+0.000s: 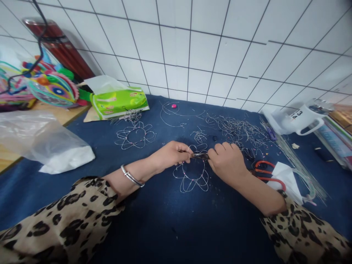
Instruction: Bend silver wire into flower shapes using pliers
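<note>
My left hand [176,154] is closed, its thumb and fingers pinching the upper edge of a wire flower [192,179]. This flower is a ring of thin silvery wire with looped petals and small pink beads, hanging between my hands. My right hand [227,161] is wrapped round a pair of pliers [200,155]; their metal jaws point left and meet the wire by my left fingertips. The grip of the pliers is hidden in my fist. A similar wire flower [134,135] lies farther back on the left.
Tangled wire offcuts [239,128] lie at the back right. Red-handled scissors [268,174] and straight wires [299,161] are beside my right forearm. A white mug [305,117] stands far right. A green tissue pack [119,102] and a plastic bag [46,135] are on the left.
</note>
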Motion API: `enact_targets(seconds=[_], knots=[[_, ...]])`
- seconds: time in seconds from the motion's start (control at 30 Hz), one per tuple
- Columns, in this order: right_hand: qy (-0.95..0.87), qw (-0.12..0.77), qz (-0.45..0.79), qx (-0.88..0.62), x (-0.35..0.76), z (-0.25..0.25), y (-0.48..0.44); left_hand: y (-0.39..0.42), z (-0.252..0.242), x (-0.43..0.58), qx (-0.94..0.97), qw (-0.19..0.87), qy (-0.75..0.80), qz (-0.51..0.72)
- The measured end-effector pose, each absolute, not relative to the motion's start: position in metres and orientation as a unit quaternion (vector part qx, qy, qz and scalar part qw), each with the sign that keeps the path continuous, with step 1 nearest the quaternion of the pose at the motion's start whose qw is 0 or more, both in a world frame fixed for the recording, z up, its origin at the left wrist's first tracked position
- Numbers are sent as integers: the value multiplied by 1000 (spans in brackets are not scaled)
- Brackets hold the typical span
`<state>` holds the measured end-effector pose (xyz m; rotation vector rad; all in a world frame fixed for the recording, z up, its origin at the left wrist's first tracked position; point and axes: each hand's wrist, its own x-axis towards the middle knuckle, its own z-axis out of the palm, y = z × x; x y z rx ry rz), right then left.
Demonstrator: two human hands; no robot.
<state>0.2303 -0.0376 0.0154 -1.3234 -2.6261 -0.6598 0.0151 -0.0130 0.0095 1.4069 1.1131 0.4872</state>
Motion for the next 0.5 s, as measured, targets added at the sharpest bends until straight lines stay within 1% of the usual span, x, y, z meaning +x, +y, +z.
enact_targets(seconds=[0.5], knots=[[-872,74,-197,-443,229,12,-38,-11,11,15,615,602,470,197]])
